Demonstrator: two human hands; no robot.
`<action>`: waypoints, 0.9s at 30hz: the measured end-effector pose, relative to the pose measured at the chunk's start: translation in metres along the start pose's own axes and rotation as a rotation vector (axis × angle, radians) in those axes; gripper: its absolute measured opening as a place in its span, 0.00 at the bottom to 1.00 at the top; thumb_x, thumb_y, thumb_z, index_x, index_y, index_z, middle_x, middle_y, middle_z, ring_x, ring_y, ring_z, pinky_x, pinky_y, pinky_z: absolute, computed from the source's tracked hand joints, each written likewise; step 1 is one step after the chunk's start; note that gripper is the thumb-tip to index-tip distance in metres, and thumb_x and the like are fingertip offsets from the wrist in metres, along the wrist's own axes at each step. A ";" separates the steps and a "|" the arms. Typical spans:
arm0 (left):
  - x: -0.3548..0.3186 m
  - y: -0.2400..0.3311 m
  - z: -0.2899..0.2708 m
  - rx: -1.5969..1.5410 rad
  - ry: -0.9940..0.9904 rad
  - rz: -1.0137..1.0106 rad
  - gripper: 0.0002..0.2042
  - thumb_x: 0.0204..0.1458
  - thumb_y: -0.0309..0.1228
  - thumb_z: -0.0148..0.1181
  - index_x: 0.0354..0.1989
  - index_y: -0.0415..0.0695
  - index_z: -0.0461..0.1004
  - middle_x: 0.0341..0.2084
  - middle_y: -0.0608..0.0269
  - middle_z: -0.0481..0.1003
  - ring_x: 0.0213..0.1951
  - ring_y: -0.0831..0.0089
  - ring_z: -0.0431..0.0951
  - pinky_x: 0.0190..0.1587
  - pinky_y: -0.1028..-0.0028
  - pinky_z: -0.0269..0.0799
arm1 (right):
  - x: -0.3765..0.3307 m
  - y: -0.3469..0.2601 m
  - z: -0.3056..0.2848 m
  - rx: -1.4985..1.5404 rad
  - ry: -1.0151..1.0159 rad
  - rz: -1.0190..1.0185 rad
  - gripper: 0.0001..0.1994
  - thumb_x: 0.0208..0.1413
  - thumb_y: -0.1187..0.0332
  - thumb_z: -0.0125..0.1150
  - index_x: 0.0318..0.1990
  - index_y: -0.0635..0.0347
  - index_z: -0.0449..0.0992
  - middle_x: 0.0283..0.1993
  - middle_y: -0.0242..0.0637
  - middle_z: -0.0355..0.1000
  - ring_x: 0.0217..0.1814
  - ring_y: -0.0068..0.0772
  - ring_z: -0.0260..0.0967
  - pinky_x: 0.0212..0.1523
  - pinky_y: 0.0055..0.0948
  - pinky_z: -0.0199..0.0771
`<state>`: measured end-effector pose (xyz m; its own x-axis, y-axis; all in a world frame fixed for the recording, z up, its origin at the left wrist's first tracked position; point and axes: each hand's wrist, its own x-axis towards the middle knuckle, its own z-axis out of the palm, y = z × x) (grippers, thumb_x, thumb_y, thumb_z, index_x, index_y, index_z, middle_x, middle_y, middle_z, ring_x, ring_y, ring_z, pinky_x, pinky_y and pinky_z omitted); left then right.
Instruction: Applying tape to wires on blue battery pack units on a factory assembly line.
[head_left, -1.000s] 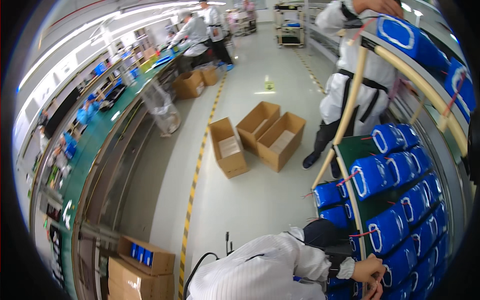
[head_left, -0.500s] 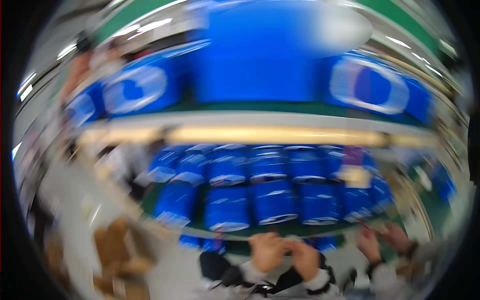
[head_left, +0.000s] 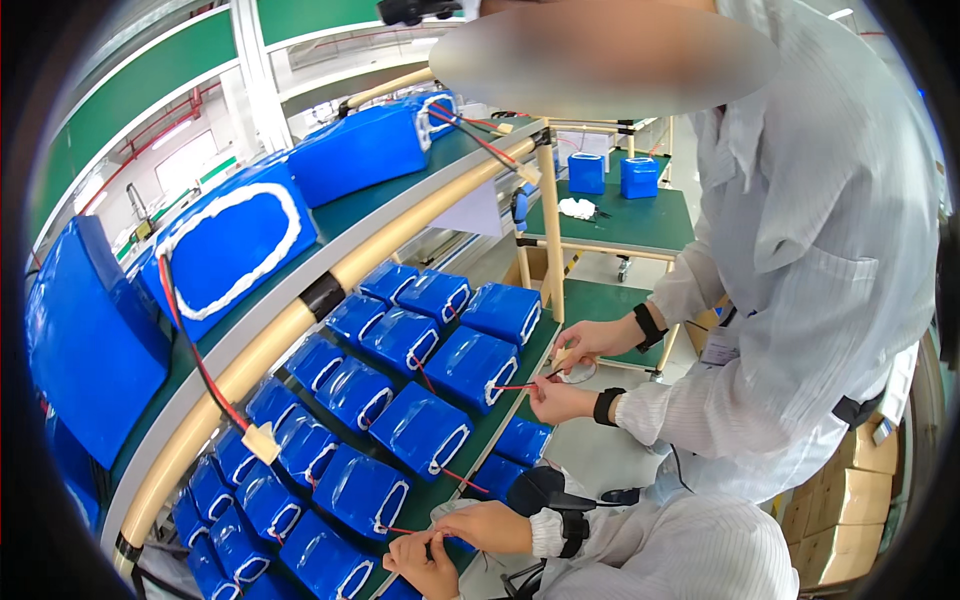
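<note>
- My own hands are seemingly not showing; a crouching co-worker's hands (head_left: 440, 550) are pinching shut on a red wire (head_left: 400, 531).
- Tugging is risking tearing it off the blue pack (head_left: 360, 492).

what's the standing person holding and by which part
The standing co-worker's lower hand pinches a red wire of a blue battery pack at its free end; the upper hand meets it there. The wearer's own hands are out of view.
</note>
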<state>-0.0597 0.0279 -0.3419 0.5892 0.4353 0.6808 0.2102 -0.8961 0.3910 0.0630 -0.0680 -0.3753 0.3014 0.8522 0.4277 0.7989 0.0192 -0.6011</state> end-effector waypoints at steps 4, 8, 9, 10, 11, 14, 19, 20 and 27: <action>-0.003 -0.003 -0.005 0.010 0.031 -0.073 0.05 0.51 0.34 0.58 0.29 0.48 0.76 0.28 0.65 0.75 0.35 0.63 0.72 0.42 0.63 0.56 | 0.009 -0.009 0.004 0.047 -0.010 0.009 0.09 0.57 0.68 0.52 0.44 0.55 0.73 0.37 0.37 0.75 0.34 0.37 0.73 0.34 0.28 0.73; -0.003 -0.006 -0.002 0.129 0.080 -0.035 0.04 0.51 0.30 0.59 0.32 0.44 0.76 0.29 0.62 0.74 0.34 0.65 0.72 0.42 0.65 0.62 | 0.017 -0.014 0.008 0.119 -0.012 0.023 0.08 0.58 0.68 0.52 0.42 0.57 0.73 0.36 0.38 0.74 0.34 0.37 0.73 0.34 0.28 0.72; -0.003 -0.006 0.000 0.131 0.079 -0.037 0.04 0.51 0.30 0.59 0.32 0.44 0.76 0.29 0.62 0.74 0.34 0.65 0.72 0.42 0.65 0.62 | 0.019 -0.015 0.008 0.140 -0.010 0.027 0.08 0.58 0.68 0.52 0.42 0.57 0.73 0.36 0.38 0.74 0.33 0.36 0.73 0.34 0.28 0.72; -0.001 -0.006 0.005 0.063 0.150 -0.101 0.03 0.45 0.29 0.60 0.28 0.45 0.74 0.26 0.64 0.74 0.33 0.65 0.71 0.41 0.65 0.59 | 0.020 -0.016 0.008 0.168 -0.004 0.036 0.07 0.58 0.68 0.52 0.41 0.58 0.73 0.35 0.38 0.74 0.33 0.36 0.73 0.34 0.28 0.72; 0.000 -0.005 0.009 -0.010 0.216 -0.154 0.04 0.40 0.27 0.62 0.24 0.47 0.73 0.23 0.66 0.73 0.31 0.65 0.69 0.41 0.64 0.55 | 0.021 -0.017 0.008 0.201 0.005 0.047 0.07 0.58 0.68 0.52 0.41 0.58 0.73 0.35 0.39 0.74 0.33 0.36 0.73 0.34 0.28 0.71; 0.000 -0.003 0.014 -0.008 0.267 -0.148 0.02 0.42 0.26 0.58 0.22 0.46 0.72 0.20 0.65 0.71 0.30 0.66 0.68 0.43 0.66 0.53 | 0.027 -0.018 0.009 0.354 0.078 0.107 0.07 0.58 0.68 0.52 0.40 0.59 0.73 0.34 0.40 0.74 0.33 0.36 0.73 0.34 0.27 0.71; -0.008 -0.001 0.007 -0.025 0.151 -0.065 0.02 0.42 0.24 0.58 0.25 0.42 0.71 0.24 0.60 0.72 0.33 0.61 0.69 0.43 0.65 0.58 | 0.045 0.002 0.001 0.753 0.198 0.350 0.07 0.59 0.67 0.52 0.39 0.61 0.73 0.29 0.36 0.73 0.30 0.27 0.71 0.32 0.26 0.70; -0.007 -0.005 0.005 -0.079 0.188 -0.116 0.02 0.43 0.23 0.58 0.25 0.42 0.71 0.25 0.59 0.72 0.33 0.61 0.70 0.43 0.65 0.59 | 0.045 0.007 -0.002 0.891 0.209 0.382 0.10 0.60 0.65 0.52 0.40 0.63 0.73 0.31 0.33 0.73 0.31 0.21 0.69 0.32 0.23 0.70; -0.024 -0.029 0.004 -0.325 0.236 -0.363 0.03 0.47 0.23 0.59 0.28 0.40 0.70 0.27 0.59 0.72 0.33 0.64 0.70 0.41 0.67 0.63 | 0.021 0.027 -0.017 1.071 0.275 0.445 0.11 0.62 0.65 0.51 0.45 0.61 0.72 0.32 0.30 0.72 0.27 0.14 0.65 0.28 0.14 0.65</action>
<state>-0.0770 0.0432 -0.3722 0.3245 0.7529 0.5726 0.0936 -0.6280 0.7726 0.0996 -0.0581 -0.3708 0.6478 0.7564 0.0908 -0.2056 0.2883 -0.9352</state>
